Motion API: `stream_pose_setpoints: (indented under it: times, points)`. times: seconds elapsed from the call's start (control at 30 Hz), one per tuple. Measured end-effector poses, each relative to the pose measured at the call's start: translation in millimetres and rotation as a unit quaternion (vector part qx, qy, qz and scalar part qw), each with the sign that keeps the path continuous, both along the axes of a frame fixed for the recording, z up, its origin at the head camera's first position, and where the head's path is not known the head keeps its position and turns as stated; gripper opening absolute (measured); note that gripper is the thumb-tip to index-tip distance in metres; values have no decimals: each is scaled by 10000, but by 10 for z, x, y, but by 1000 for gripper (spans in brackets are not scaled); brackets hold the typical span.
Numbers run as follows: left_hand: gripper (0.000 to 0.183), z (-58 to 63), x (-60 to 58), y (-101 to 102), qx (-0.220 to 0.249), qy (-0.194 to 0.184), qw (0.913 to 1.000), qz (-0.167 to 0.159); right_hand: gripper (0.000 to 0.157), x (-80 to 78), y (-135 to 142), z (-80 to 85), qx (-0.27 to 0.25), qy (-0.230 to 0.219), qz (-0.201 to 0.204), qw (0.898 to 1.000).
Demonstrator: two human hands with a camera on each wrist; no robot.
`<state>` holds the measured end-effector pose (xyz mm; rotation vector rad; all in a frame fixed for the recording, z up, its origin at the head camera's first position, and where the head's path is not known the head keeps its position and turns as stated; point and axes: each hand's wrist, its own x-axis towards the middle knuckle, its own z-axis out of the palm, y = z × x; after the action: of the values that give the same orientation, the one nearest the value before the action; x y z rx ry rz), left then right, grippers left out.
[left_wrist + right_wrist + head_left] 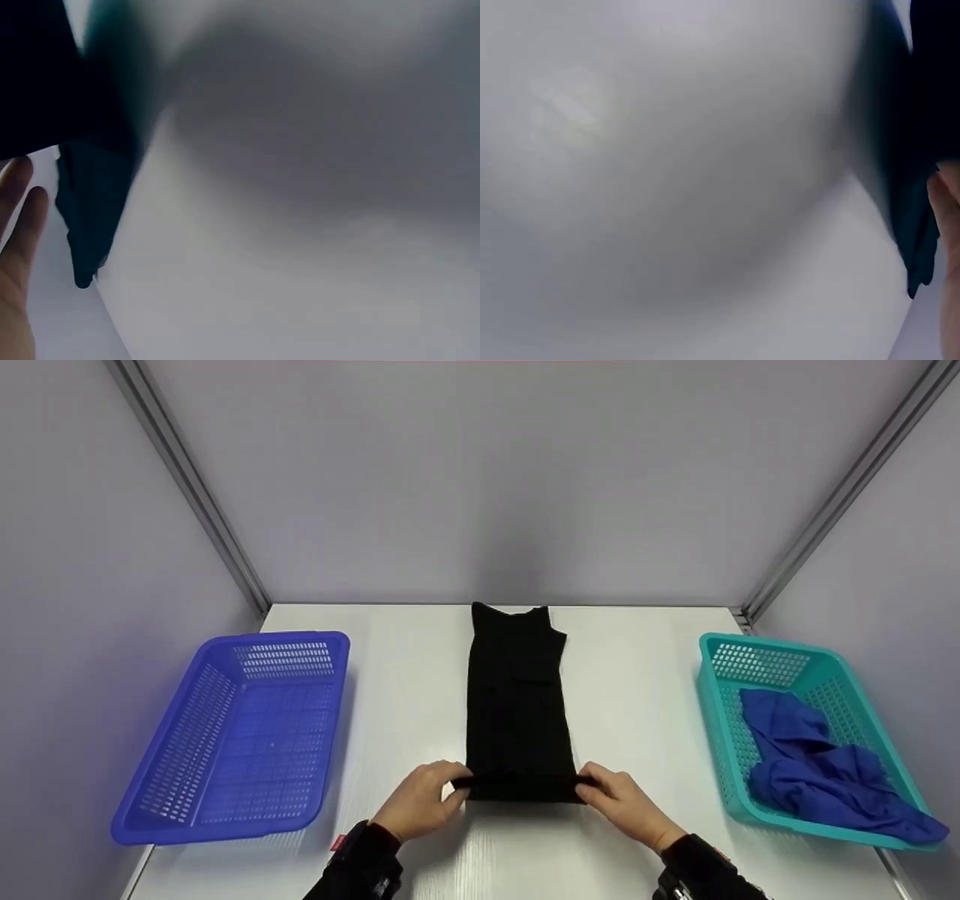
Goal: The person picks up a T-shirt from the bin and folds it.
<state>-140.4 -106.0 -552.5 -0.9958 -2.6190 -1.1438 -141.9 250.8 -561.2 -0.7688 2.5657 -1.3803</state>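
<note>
A black garment (517, 697), folded into a long narrow strip, lies on the white table with its far end near the back wall. My left hand (424, 799) pinches the left corner of its near edge between thumb and fingers. At the right corner of that same edge, my right hand (626, 802) pinches the cloth too. The near edge is held up a little and turned over into a band. In the left wrist view the dark cloth (97, 195) shows beside the fingers; in the right wrist view the right hand (951, 225) is partly cut off by the frame.
On the left stands a blue plastic basket (330, 735) with nothing inside it. A teal basket (712, 750) on the right holds a crumpled blue garment (817, 772), which hangs over its near rim. Grey walls (510, 480) enclose the white table (405, 682) at the back and sides.
</note>
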Motion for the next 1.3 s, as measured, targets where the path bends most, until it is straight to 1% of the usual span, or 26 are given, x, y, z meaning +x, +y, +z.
stream_pose_setpoints:
  times: [0.03,0.1,0.17,0.27,0.37,0.47,0.5,0.57,0.6,0.7,0.77,0.8,0.87,0.93,0.97,1.1,1.2,1.3]
  points:
    - [13,30,-8,7,187,-293,9994,-46,10,-4,5,35,-94,-92,-27,9999]
    - [12,83,-22,17,476,-817,9954,-124,9,-10,10,92,-281,-289,-13,9992]
    - [12,130,-29,25,630,-1231,9902,-191,11,-12,8,139,-495,-576,53,9971]
    - [17,185,-35,45,729,-1637,9834,-277,14,-20,-8,189,-746,-1058,150,9915]
    - [25,229,-43,75,936,-2246,9690,-421,19,-32,-33,222,-889,-1518,184,9842]
    - [33,264,-78,112,962,-2505,9621,-482,22,-60,-53,243,-901,-1697,119,9813]
    - [35,275,-97,126,915,-2515,9623,-483,22,-73,-57,250,-909,-1703,82,9812]
    - [37,298,-148,158,687,-2294,9700,-419,21,-104,-61,268,-874,-1545,-30,9841]
    - [38,309,-177,175,580,-2153,9740,-391,21,-124,-63,277,-826,-1388,-108,9868]
    - [41,349,-268,233,339,-1896,9809,-269,18,-192,-66,311,-731,-821,-391,9932]
    - [43,372,-332,275,318,-1809,9827,-220,18,-245,-71,328,-658,-474,-637,9947]
    - [43,379,-364,294,356,-1811,9826,-206,19,-273,-75,335,-608,-320,-778,9946]
    - [44,391,-427,331,499,-1901,9804,-150,20,-329,-87,348,-488,-159,-1058,9931]
    - [44,388,-486,362,698,-2053,9762,-89,21,-381,-103,354,-375,-180,-1327,9903]
    - [44,385,-509,374,806,-2184,9725,-52,22,-403,-112,358,-333,-242,-1451,9886]
    - [42,345,-578,413,1184,-2509,9607,98,24,-482,-155,351,-304,-637,-1821,9807]
    - [40,298,-612,448,1363,-2466,9593,200,24,-532,-178,325,-377,-837,-2034,9748]
    - [38,240,-651,498,1413,-2237,9636,384,24,-568,-182,287,-444,-991,-2218,9690]
